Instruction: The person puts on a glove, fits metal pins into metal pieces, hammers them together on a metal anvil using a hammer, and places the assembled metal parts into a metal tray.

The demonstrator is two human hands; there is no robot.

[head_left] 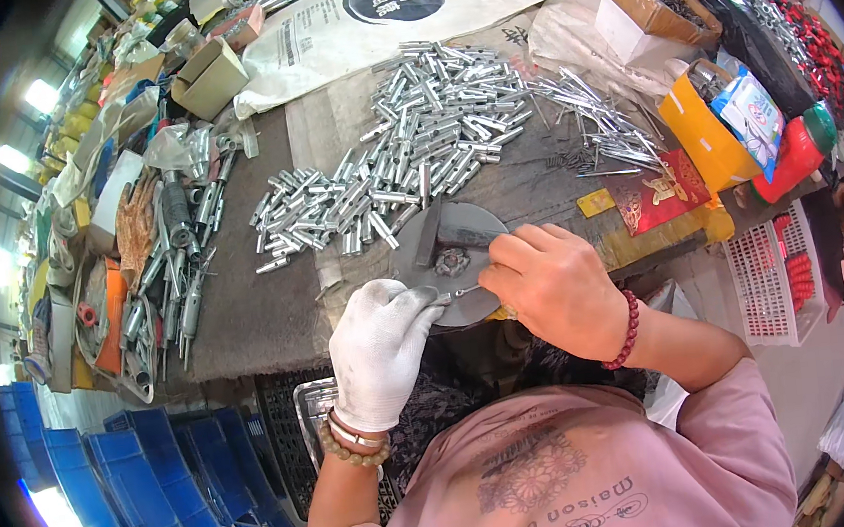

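My left hand, in a white glove with a darkened thumb tip, is closed in a pinch at the near edge of a round grey plate. Between its fingertips and those of my bare right hand lies a small shiny metal pin. My right fingers are closed on the pin's other end. A dark hammer rests over the plate; its handle runs to my right fingers, and I cannot tell whether they grip it. A small round metal piece sits mid-plate. Beyond lies a heap of silvery metal tubes.
Thin metal rods lie right of the heap, near a red envelope. A yellow box and red bottle stand at the right. Long metal parts crowd the left. Blue bins and a white basket are below table level.
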